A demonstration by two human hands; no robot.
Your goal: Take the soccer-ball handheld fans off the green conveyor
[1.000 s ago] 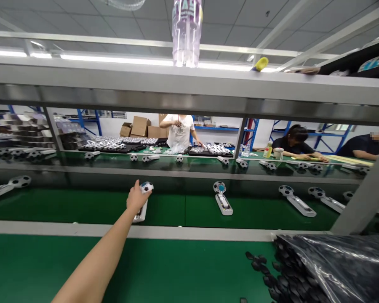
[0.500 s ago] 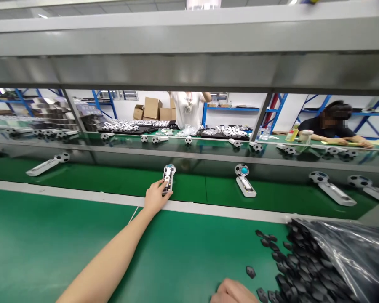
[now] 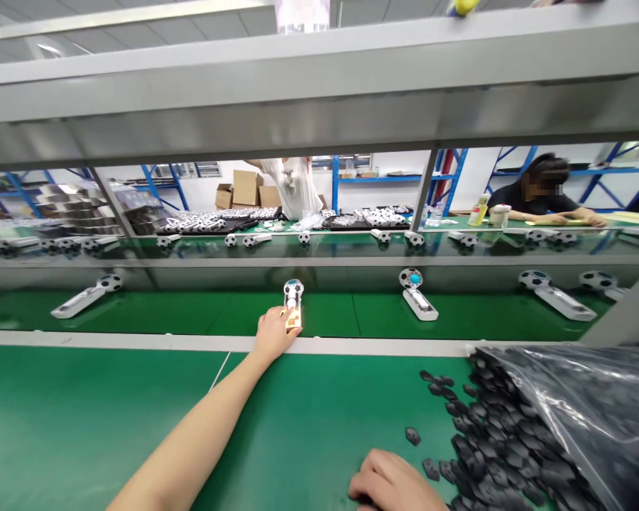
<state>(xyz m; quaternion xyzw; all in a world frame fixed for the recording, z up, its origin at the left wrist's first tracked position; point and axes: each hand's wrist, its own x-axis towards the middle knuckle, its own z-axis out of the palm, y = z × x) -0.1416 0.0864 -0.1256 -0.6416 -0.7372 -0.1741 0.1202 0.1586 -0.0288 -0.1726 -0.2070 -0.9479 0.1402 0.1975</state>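
My left hand (image 3: 274, 332) reaches out to the green conveyor belt (image 3: 192, 312) and grips the handle end of a white football-headed fan (image 3: 292, 301) that lies on it. At the near edge, my right hand (image 3: 391, 486) rests with curled fingers on a scatter of small black plastic parts (image 3: 473, 433); whether it holds one is hidden. The parts spill from a black plastic bag (image 3: 580, 404) on the green table (image 3: 85, 419).
More football fans (image 3: 418, 294) (image 3: 85, 298) (image 3: 556, 298) lie spaced along the belt. A grey metal shelf beam (image 3: 319, 92) crosses overhead. Across the line a seated person (image 3: 543, 195) and a standing person in white (image 3: 292, 188) work among trays and cardboard boxes (image 3: 245, 188).
My left hand turned the fan round on the belt and slid back to grip its handle. My right hand came into view on the black parts.
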